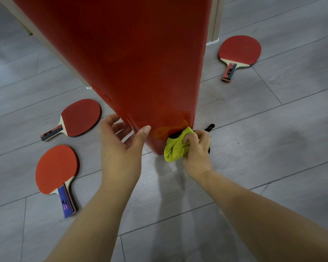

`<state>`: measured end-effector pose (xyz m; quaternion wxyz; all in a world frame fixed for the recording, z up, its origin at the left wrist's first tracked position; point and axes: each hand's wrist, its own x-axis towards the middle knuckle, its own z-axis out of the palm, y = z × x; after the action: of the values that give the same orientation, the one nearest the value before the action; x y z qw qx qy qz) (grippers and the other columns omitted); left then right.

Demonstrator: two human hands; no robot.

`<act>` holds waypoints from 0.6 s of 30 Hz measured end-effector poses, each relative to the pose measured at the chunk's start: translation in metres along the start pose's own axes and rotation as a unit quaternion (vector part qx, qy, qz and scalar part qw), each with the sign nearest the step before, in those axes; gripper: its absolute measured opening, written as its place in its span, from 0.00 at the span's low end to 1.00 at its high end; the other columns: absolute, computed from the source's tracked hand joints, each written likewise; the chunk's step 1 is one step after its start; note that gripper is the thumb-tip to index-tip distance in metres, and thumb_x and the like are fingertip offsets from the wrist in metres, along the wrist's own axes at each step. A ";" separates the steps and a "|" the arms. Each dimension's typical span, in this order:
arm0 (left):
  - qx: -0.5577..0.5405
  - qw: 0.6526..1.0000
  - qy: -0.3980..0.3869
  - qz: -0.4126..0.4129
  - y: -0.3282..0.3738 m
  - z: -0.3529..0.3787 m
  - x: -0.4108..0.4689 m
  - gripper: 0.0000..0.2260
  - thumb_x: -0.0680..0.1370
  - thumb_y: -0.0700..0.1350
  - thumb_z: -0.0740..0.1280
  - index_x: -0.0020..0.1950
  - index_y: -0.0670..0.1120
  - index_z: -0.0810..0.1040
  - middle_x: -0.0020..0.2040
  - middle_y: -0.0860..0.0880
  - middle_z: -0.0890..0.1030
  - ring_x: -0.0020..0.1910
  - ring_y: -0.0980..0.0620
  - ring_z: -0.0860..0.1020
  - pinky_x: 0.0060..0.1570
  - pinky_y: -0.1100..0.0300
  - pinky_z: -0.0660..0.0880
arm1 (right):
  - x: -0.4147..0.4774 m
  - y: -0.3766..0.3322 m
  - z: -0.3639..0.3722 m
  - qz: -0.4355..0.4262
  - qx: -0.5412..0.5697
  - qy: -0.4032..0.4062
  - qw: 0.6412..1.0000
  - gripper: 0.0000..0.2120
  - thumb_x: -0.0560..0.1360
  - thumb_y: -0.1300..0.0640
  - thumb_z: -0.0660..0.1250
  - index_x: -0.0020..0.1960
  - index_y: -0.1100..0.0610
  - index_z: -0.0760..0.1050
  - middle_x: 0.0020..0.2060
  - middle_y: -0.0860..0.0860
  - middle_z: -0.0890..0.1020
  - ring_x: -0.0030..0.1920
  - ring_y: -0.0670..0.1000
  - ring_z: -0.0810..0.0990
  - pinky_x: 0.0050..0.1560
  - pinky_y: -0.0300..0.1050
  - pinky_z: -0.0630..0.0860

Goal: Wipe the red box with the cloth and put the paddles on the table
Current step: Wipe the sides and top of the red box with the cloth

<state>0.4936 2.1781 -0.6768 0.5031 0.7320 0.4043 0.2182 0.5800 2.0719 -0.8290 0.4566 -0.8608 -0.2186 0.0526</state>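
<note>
The wiping step is in hand. The red box, filling the centre and top of the frame, is steadied at its lower corner by the left hand, thumb on the near face, fingers curled round the edge. The cloth is bunched in the pinching right hand and pressed to that corner, beside what may be a black strap. Three paddles lie on the floor, at lower left and upper right; next, they must be lifted to a table.

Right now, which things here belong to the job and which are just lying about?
Job: red box; yellow cloth; blue-handled paddle; paddle left of the box; paddle right of the box.
Lying about: black looped cord by the cloth; beige furniture leg, possibly the table's.
</note>
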 end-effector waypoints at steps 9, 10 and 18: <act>0.037 0.999 -0.010 -0.003 0.006 -0.006 -0.003 0.19 0.74 0.51 0.69 0.59 0.57 0.62 0.49 0.65 0.70 0.50 0.69 0.71 0.37 0.84 0.67 | 0.002 -0.015 0.004 0.204 0.106 0.031 0.973 0.15 0.73 0.67 0.62 0.57 0.57 0.64 0.53 0.52 0.68 0.51 0.50 0.69 0.49 0.42 0.67; 0.045 0.999 -0.012 -0.002 0.007 -0.007 -0.003 0.18 0.74 0.51 0.69 0.58 0.57 0.63 0.48 0.65 0.71 0.48 0.70 0.72 0.36 0.84 0.67 | 0.000 -0.019 0.007 0.207 0.115 0.024 0.971 0.16 0.73 0.66 0.63 0.58 0.57 0.64 0.53 0.51 0.67 0.52 0.50 0.69 0.49 0.42 0.67; 0.077 0.996 -0.037 -0.005 0.014 -0.019 -0.003 0.18 0.75 0.52 0.67 0.63 0.53 0.68 0.49 0.65 0.75 0.43 0.75 0.74 0.40 0.78 0.71 | -0.027 -0.042 0.022 0.041 0.082 -0.136 0.987 0.18 0.71 0.70 0.64 0.58 0.59 0.65 0.56 0.59 0.69 0.53 0.54 0.70 0.55 0.51 0.72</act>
<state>0.4836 2.1842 -0.6566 0.4612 0.7739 0.4047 0.1569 0.5355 2.0973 -0.8106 0.4888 -0.8137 -0.2385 0.2051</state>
